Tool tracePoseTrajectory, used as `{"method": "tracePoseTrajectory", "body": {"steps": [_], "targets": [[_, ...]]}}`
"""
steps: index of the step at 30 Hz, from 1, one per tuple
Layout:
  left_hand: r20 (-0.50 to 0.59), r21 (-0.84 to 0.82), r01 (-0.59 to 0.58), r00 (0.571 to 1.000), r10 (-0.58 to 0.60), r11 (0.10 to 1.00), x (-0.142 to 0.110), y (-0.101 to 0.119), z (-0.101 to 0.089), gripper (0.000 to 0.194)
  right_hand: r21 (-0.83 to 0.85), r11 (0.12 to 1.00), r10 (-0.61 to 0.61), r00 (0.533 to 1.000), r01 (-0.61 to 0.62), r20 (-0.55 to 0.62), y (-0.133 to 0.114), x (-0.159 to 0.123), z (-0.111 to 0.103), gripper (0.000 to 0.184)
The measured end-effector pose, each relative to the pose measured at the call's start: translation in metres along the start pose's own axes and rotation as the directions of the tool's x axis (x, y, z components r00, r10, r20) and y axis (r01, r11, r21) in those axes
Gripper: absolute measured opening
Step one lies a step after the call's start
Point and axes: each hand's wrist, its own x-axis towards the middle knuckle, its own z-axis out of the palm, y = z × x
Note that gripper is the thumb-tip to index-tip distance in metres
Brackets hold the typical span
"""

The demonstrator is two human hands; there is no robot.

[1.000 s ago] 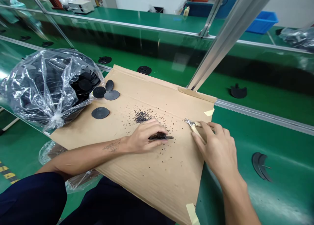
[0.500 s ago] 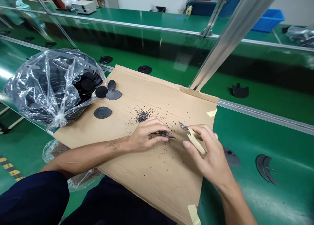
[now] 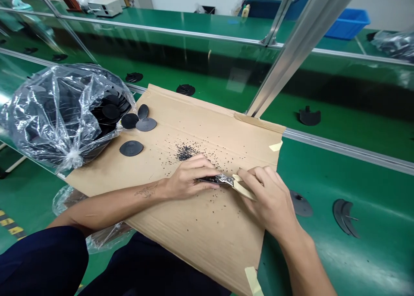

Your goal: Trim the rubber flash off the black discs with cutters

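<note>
My left hand (image 3: 190,179) rests on the cardboard sheet (image 3: 207,231), gripping a small dark flat part (image 3: 208,180). My right hand (image 3: 270,199) holds small cream-handled metal cutters (image 3: 224,180), whose jaws touch the end of that part. A heap of black plastic crumbs (image 3: 186,153) lies just beyond my left fingers, with more scattered across the cardboard. Several black discs (image 3: 131,148) lie further left, beside a clear plastic bag of black discs (image 3: 58,115).
Green workbench surfaces with aluminium rails (image 3: 349,151) surround the cardboard. Black moulded parts (image 3: 309,117) lie on the green surface. An upright aluminium post (image 3: 304,50) rises at the back right, and a blue crate (image 3: 347,23) stands far off.
My right hand has moved left, bringing the cutters from beside the dark part onto its end. My left hand has stayed about where it was.
</note>
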Motion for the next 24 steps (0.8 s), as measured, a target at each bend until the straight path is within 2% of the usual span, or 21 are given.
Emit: {"method": "tracePoseTrajectory", "body": {"steps": [7, 13, 18, 24], "targets": [[0.006, 0.001, -0.028, 1.000, 0.028, 1.000, -0.0019, 0.0027, 0.0042, 0.029, -0.029, 0.999, 0.029, 0.999, -0.030, -0.035, -0.0017, -0.0029, -0.0017, 0.016], [0.011, 0.007, -0.081, 0.997, 0.081, 0.997, -0.0026, 0.0021, 0.0069, 0.020, -0.107, 0.994, 0.017, 0.998, -0.022, -0.053, -0.0016, -0.0046, -0.0012, 0.021], [-0.018, 0.044, -0.056, 0.998, 0.057, 0.997, -0.0002, 0.0032, 0.0038, 0.019, -0.119, 0.993, 0.010, 0.996, -0.021, -0.091, -0.0023, -0.0031, 0.0009, 0.016], [-0.014, 0.090, -0.009, 1.000, 0.010, 0.996, 0.0009, 0.0043, 0.0011, 0.027, -0.084, 0.981, 0.170, 0.984, -0.174, -0.053, 0.0048, -0.0046, 0.0075, 0.014]]}}
